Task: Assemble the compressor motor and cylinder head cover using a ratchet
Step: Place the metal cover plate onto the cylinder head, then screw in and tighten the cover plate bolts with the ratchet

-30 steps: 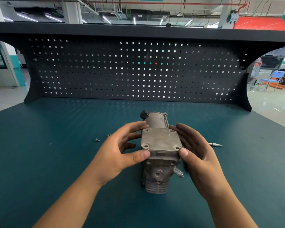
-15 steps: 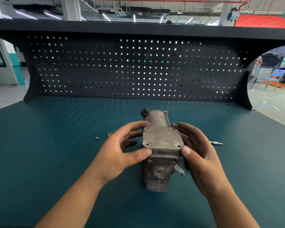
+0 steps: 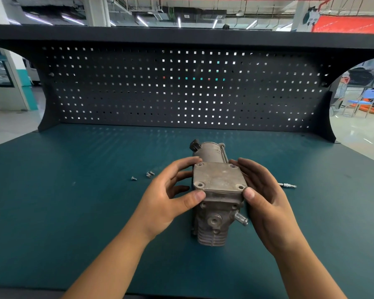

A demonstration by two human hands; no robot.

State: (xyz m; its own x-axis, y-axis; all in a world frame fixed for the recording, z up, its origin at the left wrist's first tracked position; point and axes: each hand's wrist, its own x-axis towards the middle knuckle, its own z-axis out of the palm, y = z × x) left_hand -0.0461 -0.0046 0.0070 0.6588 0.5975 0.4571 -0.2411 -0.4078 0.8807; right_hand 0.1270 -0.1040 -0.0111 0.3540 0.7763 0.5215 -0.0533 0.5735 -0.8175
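Nearest to us, the compressor (image 3: pixel 211 231) is lying on the teal worktop (image 3: pixel 73 212). Its ribbed, dull-grey cast end is facing us, with a round boss on the face and a short smooth pipe (image 3: pixel 241 220) sticking out to the right.

Just beyond, we are holding the cover (image 3: pixel 218 179) on top of it. It is a flat, squarish plate of worn, mottled metal with a hole at each corner, and all four holes look empty. Our left hand (image 3: pixel 168 197) is gripping its left side, thumb on the near corner and fingers curling round the far one. Our right hand (image 3: pixel 261 201) is gripping the right side the same way.

We are judging this to be the seating step: the plate is being squared over the body and nothing is fastened yet. The next move is calling for lining up the corner holes. Then one hand will be pinning the plate while the other is fetching the screws (image 3: pixel 149 174), small and dark, lying loose on the worktop to the left.

A slim bright rod (image 3: pixel 287 186) is lying to the right, partly hidden by our hand. Farther back, the smooth cylindrical motor (image 3: pixel 212 151) is pointing away from us, with a black plug at its far left. Behind it, a black pegboard (image 3: pixel 181 93) is closing off the worktop.
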